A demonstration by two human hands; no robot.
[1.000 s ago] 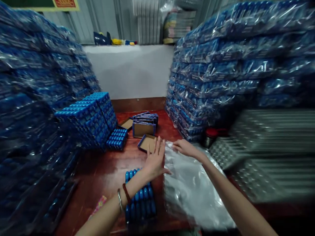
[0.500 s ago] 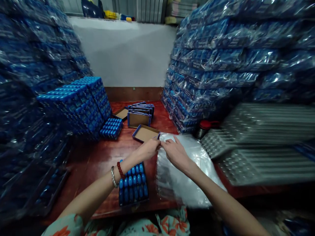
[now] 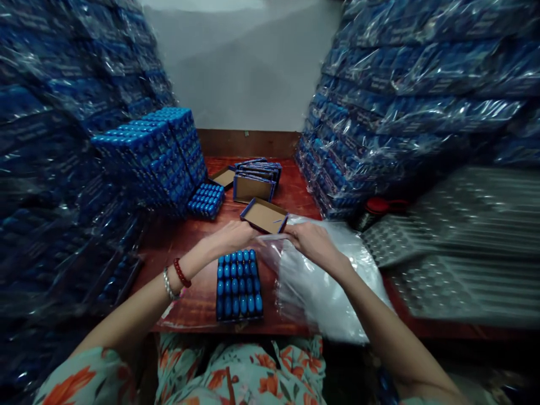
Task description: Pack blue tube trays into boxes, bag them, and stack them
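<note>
My left hand (image 3: 238, 235) and my right hand (image 3: 311, 241) are apart, with the edge of a clear plastic bag (image 3: 272, 244) stretched between them. Fingers of both hands pinch that edge. Under my right hand and forearm lies a pile of clear plastic bags (image 3: 333, 298). A tray of shiny blue egg-shaped pieces (image 3: 239, 287), set in rows, rests on the table in front of me, below the held bag. Just beyond my fingers is a shallow cardboard box lid (image 3: 265, 215) with blue edges, its brown inside facing up.
Behind the lid stand several more lids (image 3: 255, 188). A tall block of blue trays (image 3: 156, 157) and one low tray (image 3: 206, 200) are at the left. Plastic-wrapped stacks (image 3: 405, 112) rise on the right. Grey moulded trays (image 3: 455, 281) and a red-lidded container (image 3: 377, 207) sit at right.
My hands have moved apart, the left one leftward, and the bag edge now spans the gap. The camera view has tilted down, showing the blue tray uncovered by my forearm.
</note>
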